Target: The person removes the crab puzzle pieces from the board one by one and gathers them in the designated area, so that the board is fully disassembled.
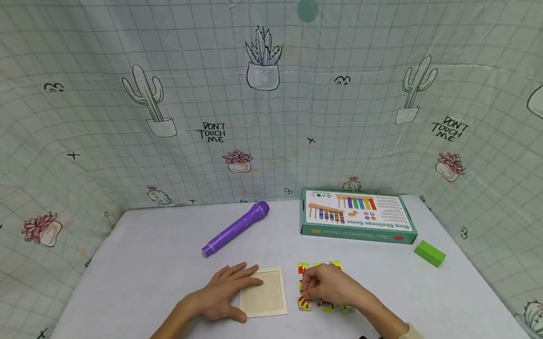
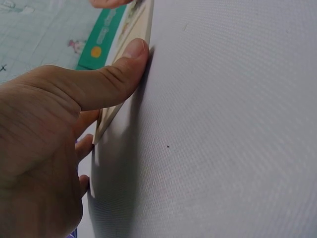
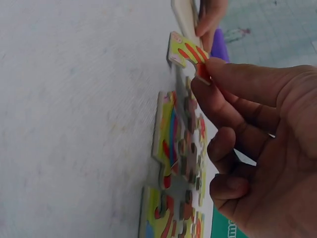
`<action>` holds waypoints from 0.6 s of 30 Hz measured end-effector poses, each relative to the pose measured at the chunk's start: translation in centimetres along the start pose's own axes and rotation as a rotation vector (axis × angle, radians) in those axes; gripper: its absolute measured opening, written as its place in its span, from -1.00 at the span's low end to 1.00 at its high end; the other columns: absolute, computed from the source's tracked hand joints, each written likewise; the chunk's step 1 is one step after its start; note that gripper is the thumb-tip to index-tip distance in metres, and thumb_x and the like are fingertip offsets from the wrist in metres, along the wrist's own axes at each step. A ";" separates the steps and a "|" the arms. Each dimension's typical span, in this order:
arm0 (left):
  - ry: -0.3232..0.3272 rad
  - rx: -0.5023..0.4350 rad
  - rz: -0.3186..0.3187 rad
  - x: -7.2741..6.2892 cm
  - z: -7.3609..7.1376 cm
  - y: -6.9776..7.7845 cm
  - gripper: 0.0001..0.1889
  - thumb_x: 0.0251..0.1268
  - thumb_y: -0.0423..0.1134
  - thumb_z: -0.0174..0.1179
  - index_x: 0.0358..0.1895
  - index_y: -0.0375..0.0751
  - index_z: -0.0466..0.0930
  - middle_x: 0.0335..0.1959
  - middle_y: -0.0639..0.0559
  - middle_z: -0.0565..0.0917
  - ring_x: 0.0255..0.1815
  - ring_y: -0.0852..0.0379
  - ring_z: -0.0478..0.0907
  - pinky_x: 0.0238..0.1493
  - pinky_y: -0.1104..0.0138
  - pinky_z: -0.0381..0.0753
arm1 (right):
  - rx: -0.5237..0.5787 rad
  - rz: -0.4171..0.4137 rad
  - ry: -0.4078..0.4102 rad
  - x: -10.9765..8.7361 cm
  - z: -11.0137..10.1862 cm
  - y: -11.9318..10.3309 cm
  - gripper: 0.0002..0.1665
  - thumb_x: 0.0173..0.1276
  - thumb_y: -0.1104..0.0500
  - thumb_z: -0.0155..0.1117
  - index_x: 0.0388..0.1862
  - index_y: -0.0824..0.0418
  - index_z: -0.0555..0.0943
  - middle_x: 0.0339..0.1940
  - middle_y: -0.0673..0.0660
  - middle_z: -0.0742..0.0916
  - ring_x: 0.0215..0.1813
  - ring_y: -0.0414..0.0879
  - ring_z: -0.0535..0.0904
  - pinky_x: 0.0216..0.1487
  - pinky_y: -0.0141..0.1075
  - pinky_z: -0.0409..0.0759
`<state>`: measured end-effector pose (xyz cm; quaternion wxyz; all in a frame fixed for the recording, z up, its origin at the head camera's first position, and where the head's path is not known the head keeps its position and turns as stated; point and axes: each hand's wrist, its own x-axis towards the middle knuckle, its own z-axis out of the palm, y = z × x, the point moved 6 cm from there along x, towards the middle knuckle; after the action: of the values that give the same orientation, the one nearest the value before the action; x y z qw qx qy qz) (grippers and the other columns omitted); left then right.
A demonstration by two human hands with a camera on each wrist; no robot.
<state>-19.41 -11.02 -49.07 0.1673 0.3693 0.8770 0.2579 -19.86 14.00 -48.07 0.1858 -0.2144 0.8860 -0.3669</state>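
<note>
My right hand (image 1: 330, 285) pinches a yellow jigsaw puzzle piece (image 3: 185, 51) with red stripes between thumb and index finger. In the right wrist view the piece is tilted above the table, its other fingers curled loosely behind. More jigsaw pieces (image 3: 170, 134), yellow with red and blue patches, lie spaced out under and beside that hand, partly hidden by it in the head view. Spread flat, my left hand (image 1: 223, 294) rests at the left side of a square wooden puzzle tray (image 1: 266, 294). Its thumb touches the tray's near edge in the left wrist view. The tray's recess shows bare wood.
Behind the left hand lies a purple toy microphone (image 1: 235, 228). A green and white game box (image 1: 358, 215) stands at the back right, with a green block (image 1: 429, 253) near its right corner. Patterned cloth (image 1: 268, 112) hangs behind the white table (image 1: 155, 259).
</note>
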 end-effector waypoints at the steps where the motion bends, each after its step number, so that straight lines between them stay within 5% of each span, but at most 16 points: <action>1: 0.001 0.000 0.000 0.0 0.0 0.0 -0.13 -0.01 0.14 0.47 0.45 0.06 0.38 0.61 -0.04 0.16 0.62 -0.25 -0.04 0.48 -0.30 -0.12 | -0.014 0.002 0.004 0.0 0.0 0.1 -0.89 0.26 0.17 0.46 -0.39 0.05 0.66 -0.50 -0.13 0.66 -0.45 -0.25 0.52 -0.41 -0.41 0.47; 18: -0.008 -0.004 0.006 0.0 0.0 -0.3 -0.13 0.02 0.15 0.45 0.46 0.04 0.37 0.61 -0.05 0.15 0.62 -0.25 -0.06 0.48 -0.31 -0.15 | -0.093 0.015 0.063 -0.3 -0.2 0.8 -0.84 0.23 0.11 0.51 -0.46 0.02 0.66 -0.59 -0.14 0.61 -0.53 -0.27 0.44 -0.51 -0.40 0.38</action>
<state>-19.59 -11.20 -49.28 0.1709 0.3727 0.8747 0.2586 -19.91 14.70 -48.48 0.1504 -0.2047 0.9091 -0.3303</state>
